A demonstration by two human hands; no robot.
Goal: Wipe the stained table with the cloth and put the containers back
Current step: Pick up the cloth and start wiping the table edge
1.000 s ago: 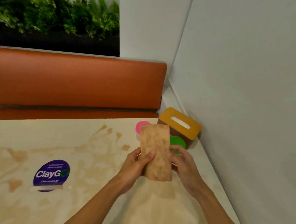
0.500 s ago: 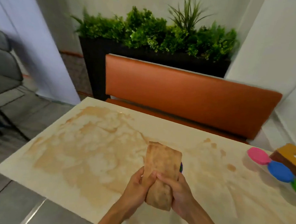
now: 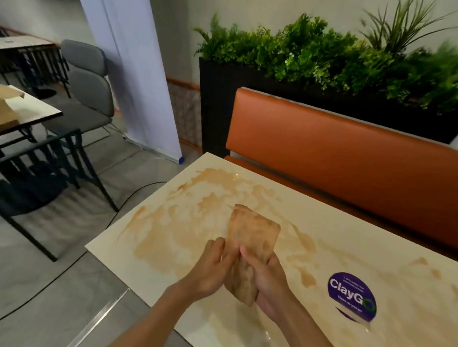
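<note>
The worktop (image 3: 399, 338) is a smooth, glossy cream slab. Light glints off its near edge at 6 o'clock, and dried brown smears dull the shine from the middle out toward 10 o'clock. The cloth (image 3: 254, 233) is soft, matt woven fabric, mottled tan with soaked-in stain. At 3 o'clock from it lies a round purple sticker (image 3: 352, 296), slick and faintly shiny. The bench back (image 3: 343, 142) at 12 o'clock is smooth orange leather-like upholstery with a low sheen. Behind it stands a matt black planter (image 3: 218, 98). At 10 o'clock, a chair (image 3: 87, 78) has grey matt fabric, and the floor (image 3: 31, 282) is grey tile, dully reflective.
</note>
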